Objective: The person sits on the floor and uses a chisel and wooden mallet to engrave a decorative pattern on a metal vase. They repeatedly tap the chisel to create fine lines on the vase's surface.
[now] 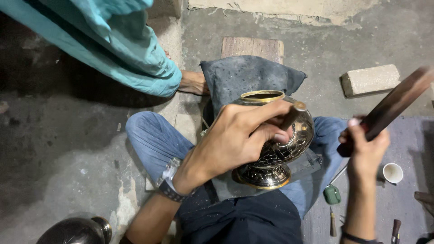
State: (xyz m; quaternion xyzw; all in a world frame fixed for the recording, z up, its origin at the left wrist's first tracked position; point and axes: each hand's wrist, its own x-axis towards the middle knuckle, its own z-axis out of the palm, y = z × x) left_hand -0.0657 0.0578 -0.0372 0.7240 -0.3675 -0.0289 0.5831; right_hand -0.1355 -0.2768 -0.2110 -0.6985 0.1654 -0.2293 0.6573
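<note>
A dark metal vase (289,149) with a brass rim and engraved pattern lies tilted on my lap, its foot toward me. My left hand (239,135) rests on the vase and is closed around a small chisel (294,113), whose tip meets the vase's side. My right hand (364,144) is raised to the right of the vase, gripping a long dark wooden mallet (393,104) that is blurred. A dark grey cloth pad (248,77) lies behind the vase.
Another person's leg in teal cloth (117,45) and bare foot (192,83) stand at the upper left. A brick (370,79), a white cup (392,172), a green-handled tool (332,194) and small chisels (395,228) lie on the right. Another dark vase (77,230) sits bottom left.
</note>
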